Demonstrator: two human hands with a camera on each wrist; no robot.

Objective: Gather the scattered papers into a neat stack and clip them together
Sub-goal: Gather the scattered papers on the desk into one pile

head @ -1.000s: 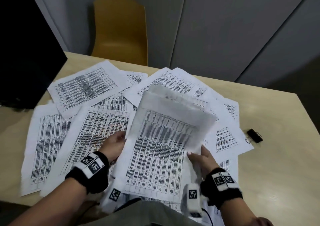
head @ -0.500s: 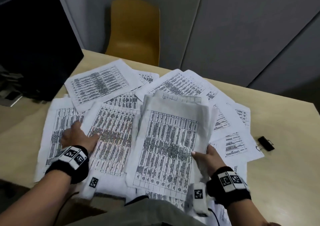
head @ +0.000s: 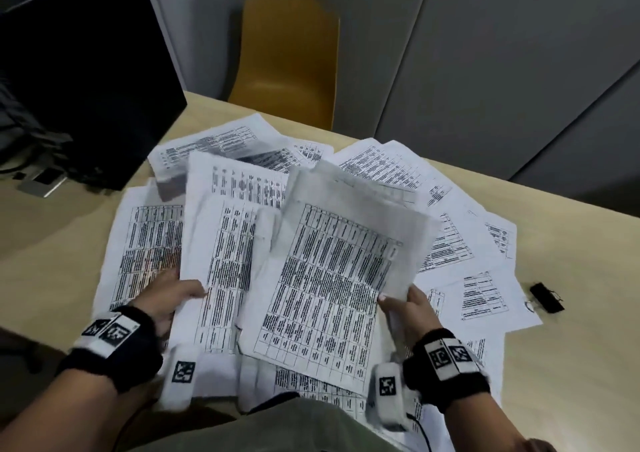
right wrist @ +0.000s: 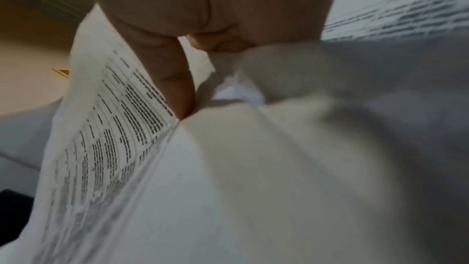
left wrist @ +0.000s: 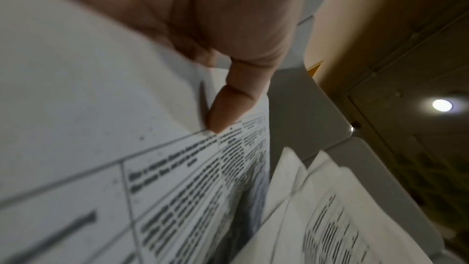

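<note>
Several white sheets printed with tables (head: 460, 233) lie scattered over the wooden table (head: 571, 243). My right hand (head: 407, 307) pinches the right edge of a raised bundle of sheets (head: 332, 278); in the right wrist view its thumb (right wrist: 175, 79) presses on the printed side of the bundle (right wrist: 106, 127). My left hand (head: 173, 295) pinches the lower left edge of another lifted sheet (head: 221, 243), just left of the bundle, thumb (left wrist: 233, 107) on top of the sheet (left wrist: 177, 178). A black binder clip (head: 545, 297) lies on the table at the right, clear of both hands.
A black monitor (head: 79, 80) stands at the far left with a small device (head: 43, 179) and cables at its foot. A yellow chair (head: 287, 60) is behind the table's far edge, before grey wall panels. Bare wood shows right of the clip.
My left hand, which pressed flat on a sheet at the left, has taken hold of a sheet and lifted it beside the bundle. The right hand keeps holding the bundle.
</note>
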